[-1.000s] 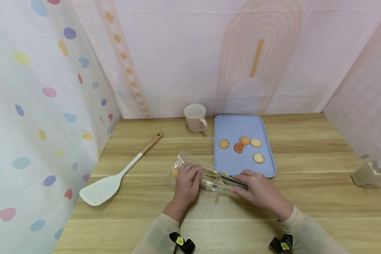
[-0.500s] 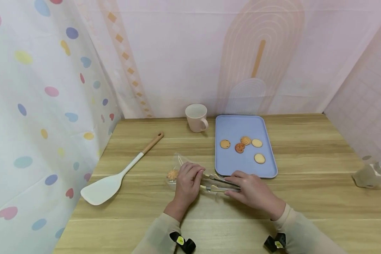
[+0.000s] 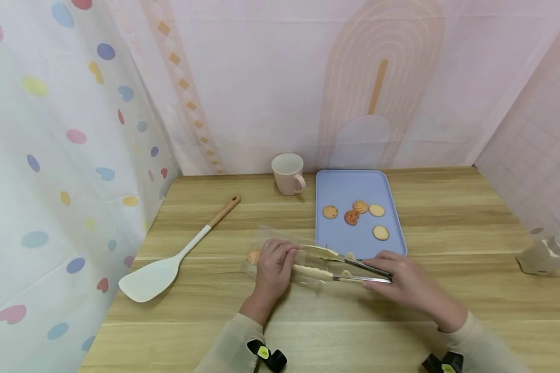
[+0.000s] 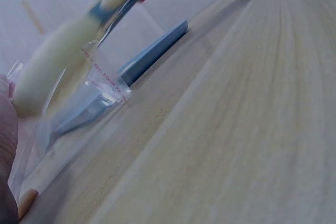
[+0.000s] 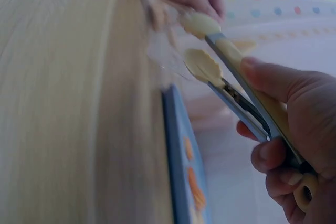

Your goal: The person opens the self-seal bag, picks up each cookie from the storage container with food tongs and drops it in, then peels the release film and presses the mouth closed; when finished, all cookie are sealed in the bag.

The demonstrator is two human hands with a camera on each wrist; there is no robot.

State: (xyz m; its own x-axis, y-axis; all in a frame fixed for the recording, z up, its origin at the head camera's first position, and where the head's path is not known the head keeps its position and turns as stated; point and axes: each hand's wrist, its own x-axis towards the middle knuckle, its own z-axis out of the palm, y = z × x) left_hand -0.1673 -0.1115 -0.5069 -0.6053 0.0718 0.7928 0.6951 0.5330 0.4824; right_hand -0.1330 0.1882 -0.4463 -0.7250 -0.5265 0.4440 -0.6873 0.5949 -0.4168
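In the head view my left hand (image 3: 274, 269) pinches the edge of a clear plastic bag (image 3: 263, 235). A cookie (image 3: 253, 256) shows in the bag at that hand's left. My right hand (image 3: 408, 282) grips metal tongs with cream tips (image 3: 315, 272), spread apart beside my left fingers at the bag's mouth. The right wrist view shows thumb and fingers wrapped round the tongs (image 5: 252, 98), with nothing visible between the tips. Printed red lettering runs along the bag (image 4: 105, 80) in the left wrist view. Several cookies (image 3: 351, 217) lie on the blue tray (image 3: 350, 181).
A pink mug (image 3: 288, 176) stands behind, left of the tray. The white spatula (image 3: 151, 277) with a wooden handle lies on the left of the table. Far right stands a glass jar (image 3: 546, 255). Patterned cloths hang at the back and sides.
My right hand first moved left, then back to the right, drawing the tongs outward; their tips are now wider apart. My left hand has stayed at the bag.
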